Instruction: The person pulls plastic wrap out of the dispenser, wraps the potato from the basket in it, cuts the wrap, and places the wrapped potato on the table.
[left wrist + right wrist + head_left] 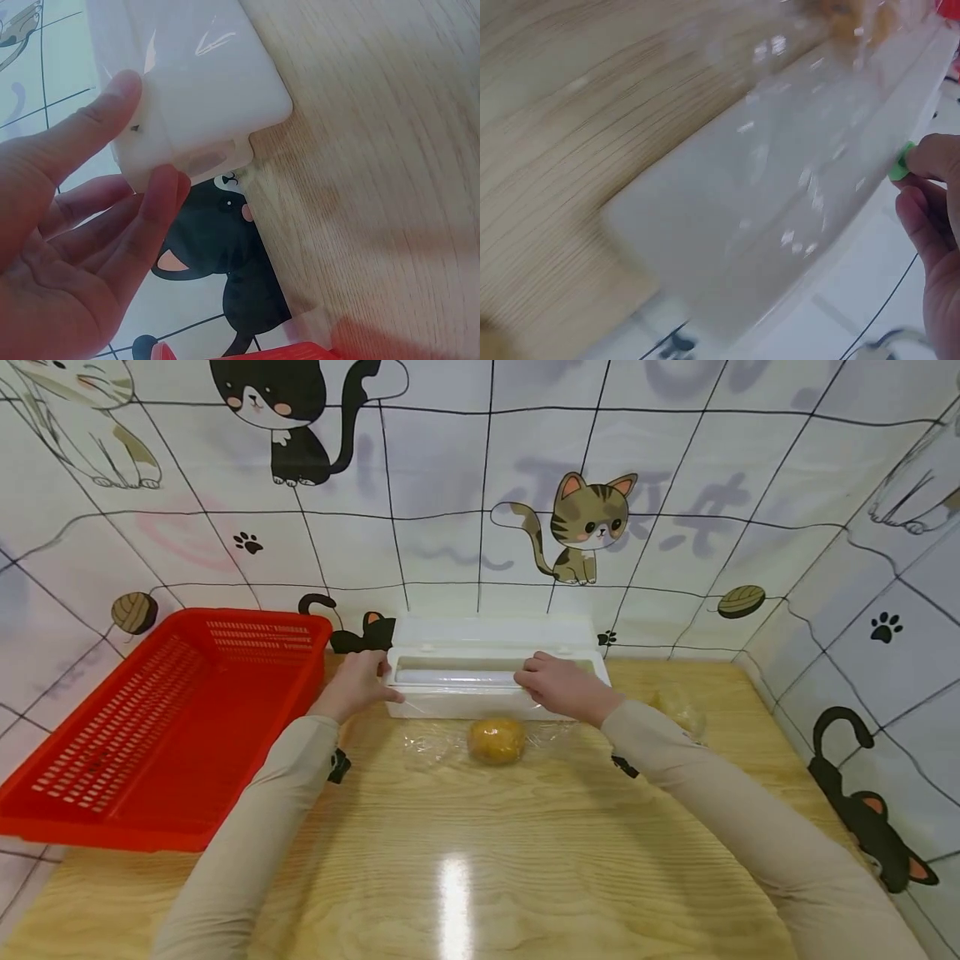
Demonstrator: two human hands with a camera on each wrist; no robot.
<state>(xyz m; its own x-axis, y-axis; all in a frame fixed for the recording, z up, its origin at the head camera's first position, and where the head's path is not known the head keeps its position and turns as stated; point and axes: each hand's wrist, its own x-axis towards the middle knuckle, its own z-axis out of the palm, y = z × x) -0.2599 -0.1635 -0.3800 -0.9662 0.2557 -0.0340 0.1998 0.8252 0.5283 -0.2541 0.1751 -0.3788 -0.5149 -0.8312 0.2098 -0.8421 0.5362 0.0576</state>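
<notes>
A white cling film dispenser box (465, 703) lies at the back of the table with its lid (487, 632) raised and a film roll (457, 677) inside. My left hand (358, 683) grips its left end, thumb on the front face and fingertips at the end wall in the left wrist view. My right hand (566, 683) is at the box's upper edge, pinching a small green slider (901, 161). Clear film (802, 187) drapes over the box front. Before the box sits a round yellow thing (495, 742), perhaps a fruit, with clear film (431, 745) spread about it.
A red perforated plastic basket (225, 777) stands at the left, close to my left forearm. Some crumpled clear plastic (681, 710) lies behind my right forearm. A wall covering with cat drawings (450, 543) rises directly behind the box.
</notes>
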